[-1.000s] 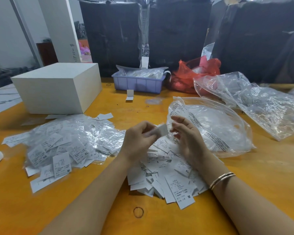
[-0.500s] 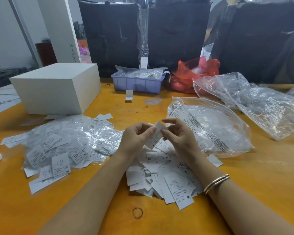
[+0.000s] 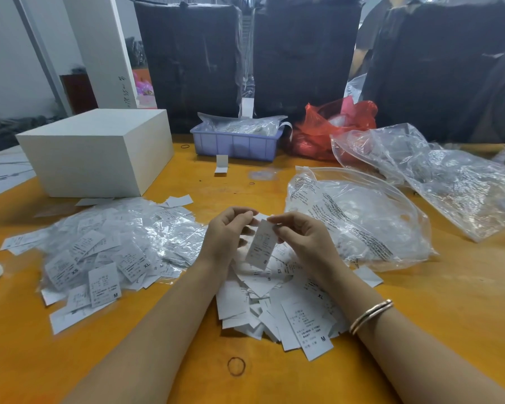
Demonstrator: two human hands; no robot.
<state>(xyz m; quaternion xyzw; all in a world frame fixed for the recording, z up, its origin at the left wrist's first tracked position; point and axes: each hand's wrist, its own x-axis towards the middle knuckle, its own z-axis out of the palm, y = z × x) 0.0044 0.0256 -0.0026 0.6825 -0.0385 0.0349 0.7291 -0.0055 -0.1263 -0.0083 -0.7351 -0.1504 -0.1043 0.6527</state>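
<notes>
Pinching the white tag [image 3: 260,246] by its top edge, left hand [image 3: 226,233] and right hand [image 3: 302,239] hold it just above the loose pile [image 3: 274,310] on the counter [image 3: 420,301]; a slack grip could drop it among look-alike tags, mixing sizes, while opposing pulls might crease it.

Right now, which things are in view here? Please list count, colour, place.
size label: one, white, held up at centre
loose labels: many, white, heap below it
bagged labels: many, clear-wrapped, left
box: one, white, far left
tray: one, lilac, far centre
plastic bag: one, red, right of tray
zip bag: one, clear, printed, right
rubber band: one, dark, near edge
table: one, orange
bracelet: one, metal, right wrist
left hand, right hand: two, pinching the size label
</notes>
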